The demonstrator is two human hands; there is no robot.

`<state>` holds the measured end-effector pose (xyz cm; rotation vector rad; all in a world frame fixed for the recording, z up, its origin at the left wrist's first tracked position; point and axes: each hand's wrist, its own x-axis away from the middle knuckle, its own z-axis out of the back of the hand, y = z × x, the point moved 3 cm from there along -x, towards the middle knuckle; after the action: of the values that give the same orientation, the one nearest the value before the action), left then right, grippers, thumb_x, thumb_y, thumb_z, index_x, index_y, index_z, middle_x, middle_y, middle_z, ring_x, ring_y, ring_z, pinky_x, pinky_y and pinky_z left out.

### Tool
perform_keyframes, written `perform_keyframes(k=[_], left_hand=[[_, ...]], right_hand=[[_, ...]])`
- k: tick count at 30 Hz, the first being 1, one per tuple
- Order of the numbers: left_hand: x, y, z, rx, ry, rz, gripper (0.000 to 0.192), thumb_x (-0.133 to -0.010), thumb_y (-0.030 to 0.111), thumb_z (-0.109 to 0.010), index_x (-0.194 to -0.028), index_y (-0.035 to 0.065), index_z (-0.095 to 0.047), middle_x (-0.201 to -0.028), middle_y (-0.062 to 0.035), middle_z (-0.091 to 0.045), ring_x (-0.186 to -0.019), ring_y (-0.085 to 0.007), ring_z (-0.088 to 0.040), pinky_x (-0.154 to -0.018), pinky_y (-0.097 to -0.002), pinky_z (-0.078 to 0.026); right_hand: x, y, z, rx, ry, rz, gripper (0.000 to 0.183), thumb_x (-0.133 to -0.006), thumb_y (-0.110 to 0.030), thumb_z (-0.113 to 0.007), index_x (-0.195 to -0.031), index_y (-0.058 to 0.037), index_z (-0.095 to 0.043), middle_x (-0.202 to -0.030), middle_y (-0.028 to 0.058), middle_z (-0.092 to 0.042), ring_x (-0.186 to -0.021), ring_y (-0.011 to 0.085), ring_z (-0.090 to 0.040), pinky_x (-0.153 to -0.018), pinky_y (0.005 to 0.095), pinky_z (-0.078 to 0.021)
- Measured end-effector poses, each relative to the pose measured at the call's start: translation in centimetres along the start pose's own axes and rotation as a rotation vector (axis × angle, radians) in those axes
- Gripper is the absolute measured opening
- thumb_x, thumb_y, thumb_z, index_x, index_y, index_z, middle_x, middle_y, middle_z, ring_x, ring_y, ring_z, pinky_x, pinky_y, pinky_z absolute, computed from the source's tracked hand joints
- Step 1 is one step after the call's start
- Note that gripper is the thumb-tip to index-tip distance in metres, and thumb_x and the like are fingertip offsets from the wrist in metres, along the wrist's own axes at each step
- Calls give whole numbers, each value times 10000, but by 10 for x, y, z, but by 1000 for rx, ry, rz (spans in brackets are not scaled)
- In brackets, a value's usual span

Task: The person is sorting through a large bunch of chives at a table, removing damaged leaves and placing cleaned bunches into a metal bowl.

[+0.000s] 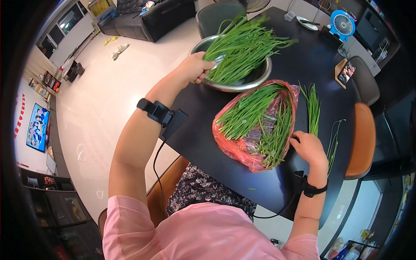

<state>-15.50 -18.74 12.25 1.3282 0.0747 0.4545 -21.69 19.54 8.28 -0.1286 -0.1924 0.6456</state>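
Observation:
My left hand (pixel 199 69) grips the base ends of a bunch of long green stalks, likely garlic chives (pixel 240 48), over a metal bowl (pixel 268 73). More such stalks lie under it in the bowl. A red plastic bag (pixel 224 148), spread wide, holds cut green stalks (pixel 247 113) in front of me. At the bag's right edge is my right hand (pixel 308 146), thumb and forefinger near the plastic; whether they pinch it I cannot tell. A small bunch of stalks (pixel 313 110) lies just beyond that hand, its lower end partly hidden. A few thin stems (pixel 333 143) rest farther right.
The dark table (pixel 201 130) also bears a phone on a wooden stand (pixel 345 73), a blue fan (pixel 342 24), a white plate (pixel 307 23) and glasses. Chairs stand around it, one orange-brown (pixel 362 141). A cable hangs from the device on my left forearm.

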Motion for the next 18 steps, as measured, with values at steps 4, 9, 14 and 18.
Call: perform_keyframes(k=[4, 9, 14, 18], left_hand=[[-17, -1, -8, -172, 50, -71, 261, -821, 245, -674, -934, 55, -537, -555, 1, -454, -436, -100, -424, -394, -274, -341], [-47, 1, -14, -560, 208, -155, 427, -704, 277, -765, -964, -16, -595, -661, -116, -590, -515, -208, -567, -461, -343, -450], [-57, 0, -33, -805, 124, -87, 499, -682, 310, -760, -1035, -21, -635, -960, -194, -662, -878, -316, -645, -791, -386, -504], [-67, -7, -36, -988, 33, -15, 520, -674, 325, -757, -1044, -16, -627, -967, -194, -661, -913, -319, -642, -810, -389, -503]], right_hand=[[1, 0, -1, 14, -8, -9, 270, -863, -286, -585, -972, -51, -660, -828, 187, -664, -797, 374, -630, -724, 465, -499], [0, -5, -4, 61, -19, -16, 280, -864, -299, -584, -952, -42, -653, -833, 187, -664, -807, 368, -634, -722, 460, -507], [1, -4, -4, 68, -26, -25, 277, -864, -301, -587, -935, -42, -654, -820, 190, -663, -797, 363, -637, -720, 453, -510], [2, -7, -2, 44, -10, -8, 270, -861, -297, -593, -924, -42, -656, -805, 185, -664, -792, 362, -638, -716, 452, -508]])
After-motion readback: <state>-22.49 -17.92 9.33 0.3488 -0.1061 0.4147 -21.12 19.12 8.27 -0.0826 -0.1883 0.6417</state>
